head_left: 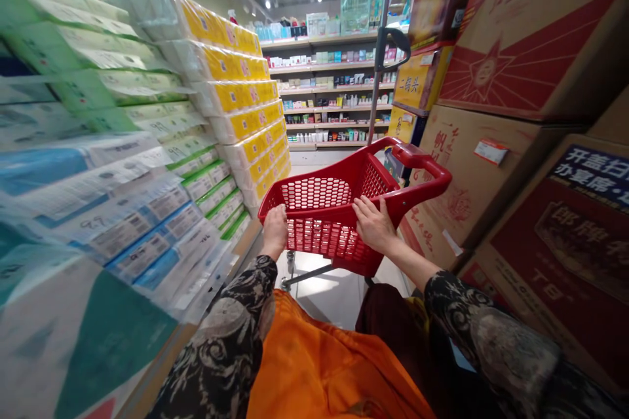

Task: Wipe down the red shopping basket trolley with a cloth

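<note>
A small red plastic shopping cart (361, 252) with lattice sides stands sideways in front of me on grey metal legs with casters. My left hand (275, 229) is closed round the rim at its narrow end, on the left. Farther right, my right hand (374, 226) grips the near long rim, fingers laid over the top edge and thumb raised along it. The cart's looped push handle (432, 177) rises at the right, beyond my right hand. No goods show inside the basket, though its bottom is partly hidden by the near side.
Yellow-and-white tissue packs (236, 91) and blurred green packs (113, 78) are stacked on the left. Large cardboard cartons (462, 163) crowd the right side. A grey pole (379, 91) stands behind the cart. Shelves of small cosmetics (334, 83) line the back.
</note>
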The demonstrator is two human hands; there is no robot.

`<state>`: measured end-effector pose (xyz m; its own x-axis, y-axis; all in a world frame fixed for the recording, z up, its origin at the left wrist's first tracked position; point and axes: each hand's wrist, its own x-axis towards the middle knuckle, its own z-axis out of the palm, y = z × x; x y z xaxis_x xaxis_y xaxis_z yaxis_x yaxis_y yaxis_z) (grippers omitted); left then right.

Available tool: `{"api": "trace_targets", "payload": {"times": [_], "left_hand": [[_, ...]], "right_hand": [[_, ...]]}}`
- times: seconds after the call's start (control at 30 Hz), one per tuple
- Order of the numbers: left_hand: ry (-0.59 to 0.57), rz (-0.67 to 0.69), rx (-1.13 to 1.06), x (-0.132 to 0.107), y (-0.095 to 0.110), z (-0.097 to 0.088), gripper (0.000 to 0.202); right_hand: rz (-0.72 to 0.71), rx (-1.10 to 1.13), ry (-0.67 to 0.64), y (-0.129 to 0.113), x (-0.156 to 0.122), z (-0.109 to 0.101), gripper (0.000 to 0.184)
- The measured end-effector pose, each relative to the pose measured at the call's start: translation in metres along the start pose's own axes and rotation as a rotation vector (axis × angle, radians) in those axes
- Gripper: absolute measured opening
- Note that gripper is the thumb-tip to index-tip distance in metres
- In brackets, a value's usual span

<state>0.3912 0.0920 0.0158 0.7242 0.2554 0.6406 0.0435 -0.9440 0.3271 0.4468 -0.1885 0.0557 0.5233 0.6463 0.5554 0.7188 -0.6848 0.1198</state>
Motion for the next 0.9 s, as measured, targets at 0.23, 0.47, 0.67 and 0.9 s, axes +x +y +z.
{"api": "trace_targets", "payload": {"times": [0.23,0.47,0.67,0.9], "left_hand": [[-0.040,0.016,-0.266,0.005,0.089,0.006,0.049],[-0.316,-0.274,-1.051,0.017,0.190,-0.018,0.051],[-0.502,-0.357,-1.446,0.031,0.217,-0.042,0.058],[-0.578,-0.234,-0.246,0.030,0.135,-0.013,0.073]], "right_hand": [[0.144,0.396,0.052,-0.045,0.016,-0.010,0.048],[0.309,0.863,0.103,-0.033,0.022,-0.028,0.056],[0.198,0.651,0.172,0.030,0.024,-0.068,0.059],[0.295,0.190,0.197,0.129,0.028,-0.084,0.053]]}}
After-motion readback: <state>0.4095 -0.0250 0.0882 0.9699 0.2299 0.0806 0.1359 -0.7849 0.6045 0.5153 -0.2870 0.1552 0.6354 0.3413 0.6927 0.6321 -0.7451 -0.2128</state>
